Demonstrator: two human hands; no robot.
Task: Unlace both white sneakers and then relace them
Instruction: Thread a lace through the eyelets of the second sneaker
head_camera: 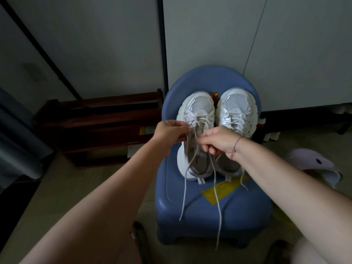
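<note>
On a blue plastic chair (209, 210) stands the left sneaker (198, 109) (the right sneaker (238, 105) just beside it), and over it the left hand (169, 132) and right hand (219, 141) each pinch its shoelace (216, 197), whose ends dangle past the seat.

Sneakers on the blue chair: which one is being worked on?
The left sneaker: the left hand and right hand pinch its laces; the right sneaker's lie unheld.
</note>
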